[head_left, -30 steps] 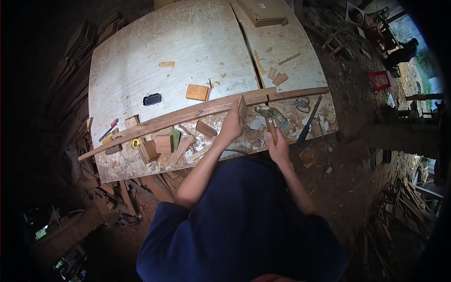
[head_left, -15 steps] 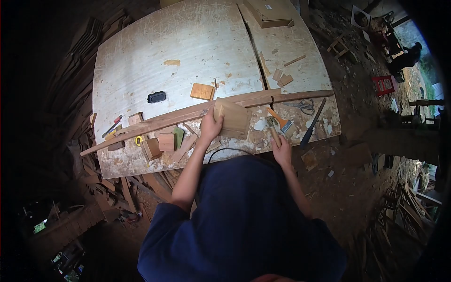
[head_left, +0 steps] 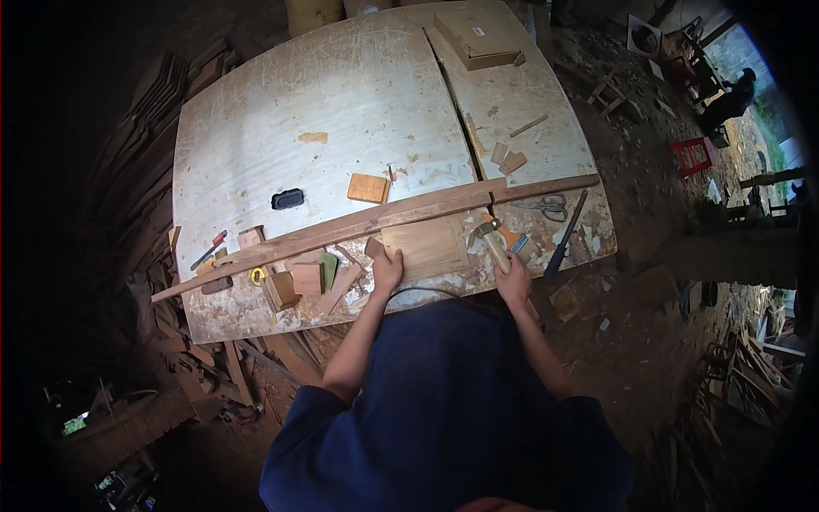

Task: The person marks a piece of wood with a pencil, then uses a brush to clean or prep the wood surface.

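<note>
My left hand [head_left: 387,270] is closed round a small brown wood piece [head_left: 374,247], its thumb by the left edge of a pale wooden panel [head_left: 422,248]. The panel lies flat near the bench's front edge. My right hand [head_left: 513,282] grips the wooden handle of a claw hammer [head_left: 496,249], whose metal head is up over the panel's right side. An orange-handled brush [head_left: 517,240] lies partly behind the hammer. A long wooden strip [head_left: 341,229] runs across the bench behind the panel.
Scissors [head_left: 553,205] and a dark-handled tool [head_left: 565,239] lie at the right. Wood blocks [head_left: 307,278] and a yellow tape measure [head_left: 257,276] are at the left. Farther back are an orange-brown block [head_left: 368,188], a black tray [head_left: 287,199] and a cardboard box [head_left: 480,36]. A person [head_left: 731,98] is far right.
The wooden panel, tilted up in my left hand before, now lies flat on the bench. My left hand has moved down and toward me. The hammer head shows more clearly in front of the brush.
</note>
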`<state>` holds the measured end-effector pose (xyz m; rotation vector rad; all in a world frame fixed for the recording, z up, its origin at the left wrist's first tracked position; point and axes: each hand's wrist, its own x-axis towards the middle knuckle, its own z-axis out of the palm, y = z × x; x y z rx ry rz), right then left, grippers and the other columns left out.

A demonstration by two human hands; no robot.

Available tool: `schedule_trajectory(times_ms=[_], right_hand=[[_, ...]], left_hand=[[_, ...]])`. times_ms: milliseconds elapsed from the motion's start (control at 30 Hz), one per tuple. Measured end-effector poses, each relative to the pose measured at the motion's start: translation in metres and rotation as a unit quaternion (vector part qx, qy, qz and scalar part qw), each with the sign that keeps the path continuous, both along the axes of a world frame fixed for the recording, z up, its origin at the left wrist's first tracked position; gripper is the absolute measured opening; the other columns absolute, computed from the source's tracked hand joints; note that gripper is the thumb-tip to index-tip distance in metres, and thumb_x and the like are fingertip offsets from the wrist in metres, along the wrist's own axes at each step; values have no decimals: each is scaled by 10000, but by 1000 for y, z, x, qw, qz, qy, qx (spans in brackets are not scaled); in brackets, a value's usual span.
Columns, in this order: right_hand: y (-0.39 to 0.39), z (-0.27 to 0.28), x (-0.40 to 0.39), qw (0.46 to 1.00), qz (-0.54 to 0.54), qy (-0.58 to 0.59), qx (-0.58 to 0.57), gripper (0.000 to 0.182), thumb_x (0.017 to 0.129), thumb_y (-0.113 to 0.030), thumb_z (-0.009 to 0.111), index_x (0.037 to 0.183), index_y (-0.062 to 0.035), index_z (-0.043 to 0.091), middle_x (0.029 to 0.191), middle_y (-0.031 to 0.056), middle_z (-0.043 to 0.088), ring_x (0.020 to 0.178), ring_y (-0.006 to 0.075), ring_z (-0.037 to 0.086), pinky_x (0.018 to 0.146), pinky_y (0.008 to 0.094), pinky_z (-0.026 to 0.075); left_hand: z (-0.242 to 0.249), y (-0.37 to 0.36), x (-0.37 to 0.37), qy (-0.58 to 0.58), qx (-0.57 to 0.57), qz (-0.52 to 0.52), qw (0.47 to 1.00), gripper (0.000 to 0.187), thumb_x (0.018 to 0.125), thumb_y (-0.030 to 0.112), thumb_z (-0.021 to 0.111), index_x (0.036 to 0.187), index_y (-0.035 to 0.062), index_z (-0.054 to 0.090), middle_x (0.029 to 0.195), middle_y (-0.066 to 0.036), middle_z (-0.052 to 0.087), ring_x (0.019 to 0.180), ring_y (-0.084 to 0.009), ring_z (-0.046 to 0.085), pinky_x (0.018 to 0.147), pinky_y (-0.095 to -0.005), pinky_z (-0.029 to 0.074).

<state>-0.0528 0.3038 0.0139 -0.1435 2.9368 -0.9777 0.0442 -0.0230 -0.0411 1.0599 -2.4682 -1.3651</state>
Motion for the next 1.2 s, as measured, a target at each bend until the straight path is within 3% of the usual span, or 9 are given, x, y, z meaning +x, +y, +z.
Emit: schedule_trajectory(times_ms=[67, 100, 200, 533, 733, 833, 933, 1000, 1200], right_hand=[[1, -2, -1, 1000, 8, 4, 15, 399, 852, -225, 799, 1206, -87, 679, 1063, 183, 727, 998, 424, 697, 851, 515, 549], [1, -1, -2, 1000, 15, 4, 21, 410, 847, -220, 802, 1214, -87, 677, 1070, 179, 721, 1004, 424, 693, 857, 517, 548], [-2, 1, -9, 999, 23, 6, 29, 418, 838, -204, 806, 1215, -76, 679, 1070, 176, 707, 1020, 425, 682, 879, 513, 544], [11, -9, -45, 995, 96, 26, 3, 305, 912, -223, 746, 1154, -39, 715, 1102, 196, 665, 1028, 423, 652, 907, 494, 534], [25, -12, -82, 993, 16, 80, 83, 327, 905, -266, 764, 1117, -21, 723, 1172, 185, 624, 1174, 396, 586, 1016, 497, 474], [26, -15, -94, 992, 26, 41, 115, 358, 888, -274, 783, 1138, -29, 712, 1189, 178, 615, 1214, 385, 555, 1064, 496, 437], [22, 0, -94, 971, 122, 5, 205, 433, 863, -340, 795, 1176, -57, 700, 1219, 212, 606, 1234, 400, 558, 1053, 515, 460], [20, -2, -97, 974, 120, -4, 193, 448, 830, -361, 811, 1151, -68, 702, 1197, 204, 616, 1232, 390, 563, 1043, 509, 470], [10, 1, -106, 978, 114, -38, 168, 441, 729, -312, 860, 1043, -57, 682, 1075, 181, 623, 1099, 391, 620, 958, 514, 509]], left_hand=[[33, -1, -2, -129, -55, -60, 988, 523, 957, 352, 701, 1122, -141, 641, 953, -366, 709, 950, -522, 707, 852, -528, 578], [41, -3, -3, -134, -88, -82, 984, 585, 945, 396, 700, 1127, -155, 626, 888, -374, 700, 899, -523, 712, 836, -550, 586], [65, -2, -3, -180, -122, -121, 968, 559, 949, 370, 691, 1190, -129, 614, 905, -358, 709, 896, -511, 719, 840, -553, 589], [57, -7, 8, -195, -122, -141, 963, 567, 936, 368, 702, 1237, -102, 601, 1092, -366, 698, 1031, -500, 696, 936, -543, 563], [52, -6, 15, -171, -122, -129, 969, 620, 923, 344, 718, 1317, -106, 555, 1080, -358, 700, 1049, -511, 682, 960, -543, 553], [52, -6, 17, -175, -118, -128, 969, 646, 919, 325, 722, 1374, -89, 524, 1090, -355, 700, 1059, -514, 678, 973, -544, 546], [53, -8, 16, -150, -96, -113, 977, 654, 915, 314, 728, 1404, -62, 510, 1110, -354, 701, 1056, -508, 684, 975, -541, 547], [51, -8, 18, -118, -81, -93, 985, 647, 910, 305, 735, 1412, -36, 510, 1106, -347, 707, 1033, -502, 695, 962, -537, 557], [44, -9, 17, -120, -50, -59, 990, 443, 871, 294, 791, 1161, -24, 685, 909, -257, 753, 869, -429, 743, 813, -494, 590]])
